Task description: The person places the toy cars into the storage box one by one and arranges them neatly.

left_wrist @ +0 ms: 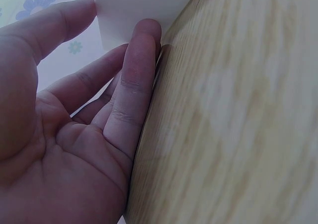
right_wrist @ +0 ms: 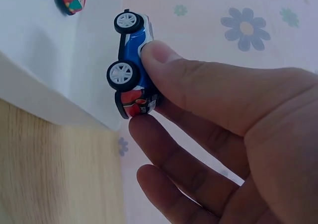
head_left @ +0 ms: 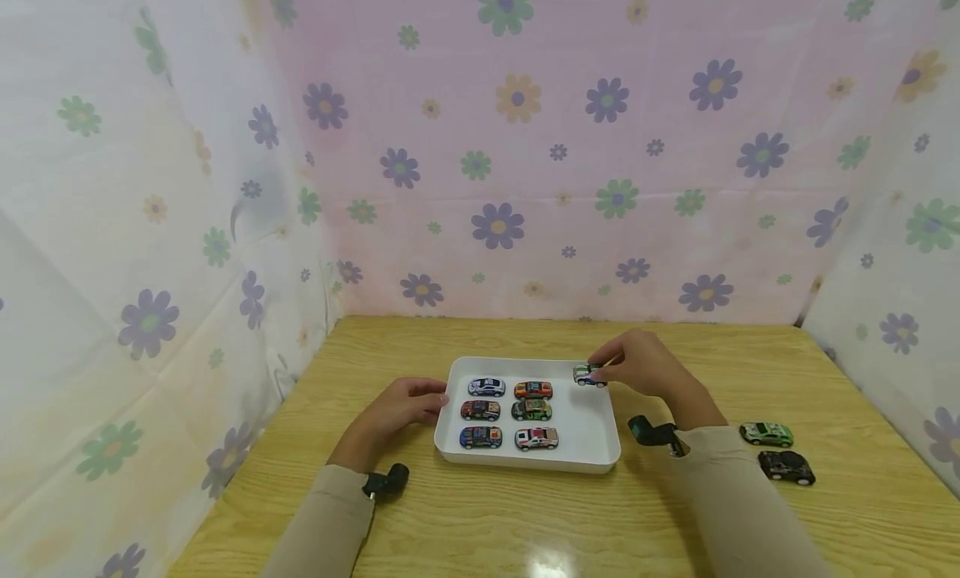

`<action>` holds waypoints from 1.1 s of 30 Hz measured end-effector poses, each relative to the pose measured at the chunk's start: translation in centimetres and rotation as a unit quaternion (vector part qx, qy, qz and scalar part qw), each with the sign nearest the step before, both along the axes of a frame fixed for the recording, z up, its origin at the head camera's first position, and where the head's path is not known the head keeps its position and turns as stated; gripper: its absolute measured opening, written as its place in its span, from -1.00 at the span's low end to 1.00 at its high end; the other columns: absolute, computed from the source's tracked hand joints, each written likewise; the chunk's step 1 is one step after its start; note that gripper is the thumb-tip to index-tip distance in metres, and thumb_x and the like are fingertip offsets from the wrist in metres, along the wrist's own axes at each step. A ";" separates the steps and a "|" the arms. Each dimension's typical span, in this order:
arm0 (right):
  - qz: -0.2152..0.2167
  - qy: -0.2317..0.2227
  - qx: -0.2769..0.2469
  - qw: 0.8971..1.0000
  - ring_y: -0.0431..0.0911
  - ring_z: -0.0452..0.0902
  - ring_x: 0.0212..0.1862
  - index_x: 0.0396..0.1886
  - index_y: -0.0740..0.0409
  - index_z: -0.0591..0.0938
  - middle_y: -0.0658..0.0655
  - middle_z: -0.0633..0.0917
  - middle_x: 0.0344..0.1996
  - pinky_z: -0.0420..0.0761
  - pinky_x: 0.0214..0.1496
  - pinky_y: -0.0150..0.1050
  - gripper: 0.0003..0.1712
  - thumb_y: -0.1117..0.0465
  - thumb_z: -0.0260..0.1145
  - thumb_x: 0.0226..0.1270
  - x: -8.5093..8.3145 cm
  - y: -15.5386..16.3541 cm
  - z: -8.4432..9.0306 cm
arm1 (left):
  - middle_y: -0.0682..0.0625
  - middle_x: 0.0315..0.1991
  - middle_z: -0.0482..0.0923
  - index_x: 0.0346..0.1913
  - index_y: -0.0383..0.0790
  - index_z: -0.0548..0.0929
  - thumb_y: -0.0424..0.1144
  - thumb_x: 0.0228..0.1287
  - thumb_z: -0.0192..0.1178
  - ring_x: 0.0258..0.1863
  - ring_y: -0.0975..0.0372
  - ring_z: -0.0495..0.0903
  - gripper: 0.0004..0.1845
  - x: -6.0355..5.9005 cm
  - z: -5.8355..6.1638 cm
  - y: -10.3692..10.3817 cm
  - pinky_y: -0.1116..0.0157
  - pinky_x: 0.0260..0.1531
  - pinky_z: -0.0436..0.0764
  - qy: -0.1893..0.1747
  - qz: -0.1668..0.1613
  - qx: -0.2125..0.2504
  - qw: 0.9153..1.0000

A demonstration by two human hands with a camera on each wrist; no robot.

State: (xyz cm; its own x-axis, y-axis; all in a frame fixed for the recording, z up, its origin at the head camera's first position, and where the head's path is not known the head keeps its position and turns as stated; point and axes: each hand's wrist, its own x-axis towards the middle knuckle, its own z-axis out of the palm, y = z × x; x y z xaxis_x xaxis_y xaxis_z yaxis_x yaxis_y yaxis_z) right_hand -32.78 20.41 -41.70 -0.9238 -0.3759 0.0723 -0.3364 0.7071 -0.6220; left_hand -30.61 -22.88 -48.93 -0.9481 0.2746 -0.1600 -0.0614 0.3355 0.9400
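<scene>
head view, centre frame: right hand pinches small blue-and-white toy car over white plastic tray, steadied by open left hand against its edge.

The right hand hides part of the toy car.

The scene is seen by the head view from above and behind, looking forward and down over the wooden table toward the flowered backdrop; the white tray is held mid-distance; its wall is seen very close by the left wrist view along the tabletop; its corner is shared, equally close, by the right wrist view.
</scene>
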 end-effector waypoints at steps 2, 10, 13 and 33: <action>-0.004 -0.005 0.004 1.000 -0.13 0.75 -0.26 -0.08 0.03 0.85 -0.01 0.83 -0.25 0.71 -0.22 -0.19 -0.80 0.16 0.53 0.31 -0.2 -0.3 -0.3 | -0.13 0.18 0.68 0.32 -0.26 0.61 -0.01 0.38 0.37 0.00 0.12 0.73 -0.43 0.0 0.0 0.0 0.19 0.05 0.75 -0.001 -0.001 0.000 1.000; -0.019 -0.020 0.015 1.000 -0.16 0.71 -0.25 -0.14 0.04 0.86 0.02 0.83 -0.21 0.74 -0.17 -0.18 -0.83 0.20 0.55 0.28 -0.5 -1.7 -0.8 | -0.12 0.18 0.67 0.32 -0.24 0.61 -0.04 0.40 0.36 0.01 0.12 0.73 -0.47 -0.1 0.0 0.0 0.21 0.05 0.75 -0.006 0.001 -0.003 1.000; -0.022 -0.019 0.017 0.999 -0.16 0.70 -0.26 -0.15 0.04 0.86 0.02 0.83 -0.21 0.73 -0.18 -0.21 -0.84 0.21 0.56 0.26 -0.7 -2.1 -0.9 | -0.12 0.17 0.68 0.32 -0.24 0.61 -0.05 0.40 0.36 0.01 0.12 0.73 -0.47 -0.2 0.0 0.1 0.20 0.04 0.75 -0.003 0.002 -0.004 1.000; -0.055 -0.069 0.021 0.996 -0.08 0.68 -0.10 -0.15 0.00 0.87 0.07 0.81 -0.06 0.72 0.04 -0.06 -0.79 0.24 0.58 0.20 -1.2 -3.1 -2.0 | -0.12 0.17 0.68 0.32 -0.25 0.61 -0.05 0.41 0.35 0.01 0.12 0.72 -0.47 -0.1 0.0 0.0 0.20 0.05 0.74 0.004 0.004 -0.006 1.000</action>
